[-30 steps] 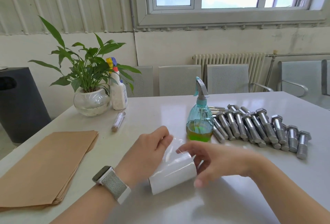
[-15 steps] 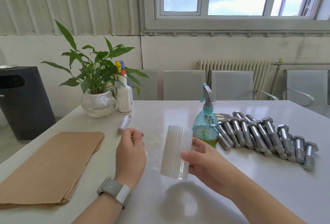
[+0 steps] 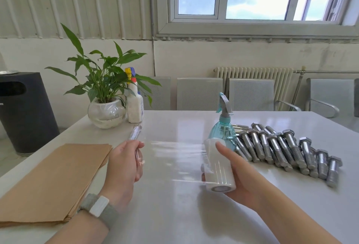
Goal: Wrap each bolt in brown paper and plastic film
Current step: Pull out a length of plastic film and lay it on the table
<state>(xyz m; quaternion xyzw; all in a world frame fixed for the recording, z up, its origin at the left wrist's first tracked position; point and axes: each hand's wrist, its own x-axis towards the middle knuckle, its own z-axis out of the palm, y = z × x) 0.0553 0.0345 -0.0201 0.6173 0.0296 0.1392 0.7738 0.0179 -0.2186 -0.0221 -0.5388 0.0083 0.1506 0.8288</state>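
My right hand [image 3: 233, 171] grips a white roll of plastic film [image 3: 218, 168] just above the table, in front of the spray bottle. My left hand [image 3: 124, 164] pinches the film's free end, and a clear sheet of film [image 3: 172, 158] stretches between the two hands. Several steel bolts [image 3: 287, 148] lie in a row on the right of the table. A stack of brown paper [image 3: 52, 181] lies at the left. A bolt wrapped in film [image 3: 135, 132] lies beyond my left hand.
A teal spray bottle [image 3: 223, 129] with green liquid stands behind the roll. A potted plant [image 3: 105, 111] and a white bottle [image 3: 135, 105] stand at the back left. Grey chairs [image 3: 200, 93] line the far edge. A black bin [image 3: 23, 111] stands left of the table.
The roll went from lying on the table to being lifted by my right hand. My hands moved apart, drawing out a sheet of film between them.
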